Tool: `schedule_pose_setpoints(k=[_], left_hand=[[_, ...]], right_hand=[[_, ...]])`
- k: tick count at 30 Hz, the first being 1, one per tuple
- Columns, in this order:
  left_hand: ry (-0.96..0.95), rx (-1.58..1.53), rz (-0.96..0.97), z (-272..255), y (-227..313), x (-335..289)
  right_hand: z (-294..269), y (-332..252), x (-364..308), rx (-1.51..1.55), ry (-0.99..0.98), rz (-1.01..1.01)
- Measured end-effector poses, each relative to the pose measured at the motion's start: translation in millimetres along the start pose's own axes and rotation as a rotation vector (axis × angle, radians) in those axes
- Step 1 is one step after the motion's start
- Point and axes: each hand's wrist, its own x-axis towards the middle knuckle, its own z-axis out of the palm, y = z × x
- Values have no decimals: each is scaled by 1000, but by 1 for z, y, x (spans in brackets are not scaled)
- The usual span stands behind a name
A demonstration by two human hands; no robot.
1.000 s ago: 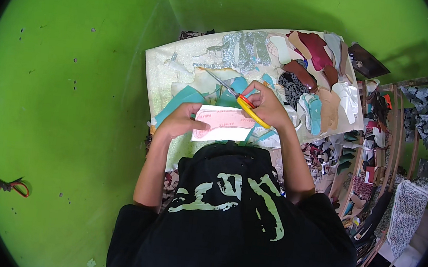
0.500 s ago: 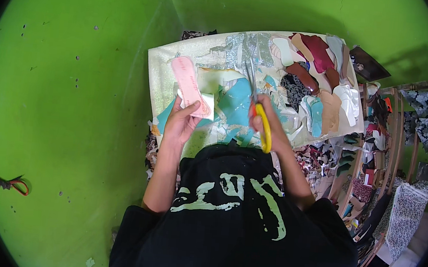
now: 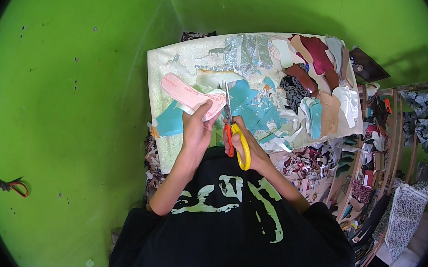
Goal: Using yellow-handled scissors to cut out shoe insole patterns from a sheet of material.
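My left hand [image 3: 197, 129] is closed on a pink insole [image 3: 182, 92] with red print, thumb on top and fingers beneath. The insole lies tilted, its far end up to the left. In my right hand [image 3: 241, 141] is a pair of scissors [image 3: 243, 154] with yellow and red handles. Their blades are parted and stand at the insole's right end; whether they touch its edge I cannot tell. Beneath and beside them, teal sheet scraps [image 3: 250, 108] are spread over the pale table [image 3: 156, 66].
Shoe-sole-shaped pieces in brown [image 3: 302, 78], tan [image 3: 328, 112] and white [image 3: 348, 102] are piled on the table's right. A wooden rack [image 3: 388, 150] with cloth and scraps stands to the right. Orange-handled scissors [image 3: 8, 186] hang on the green wall at left.
The insole has turned from nearly upright to slanting sideways and come nearer. My right hand has brought the scissors left and nearer, beside the insole's end.
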Motion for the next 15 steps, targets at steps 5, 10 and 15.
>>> schedule_pose_setpoints(k=[5,10,15], left_hand=[[0,-46,32,4,-7,-7],[50,-61,87,1,-12,-6],[-10,-14,121,0,1,-2]], right_hand=[[1,2,-1,98,13,-2],[-2,-8,-3,120,31,-65],[-13,-9,-7,190,114,8]])
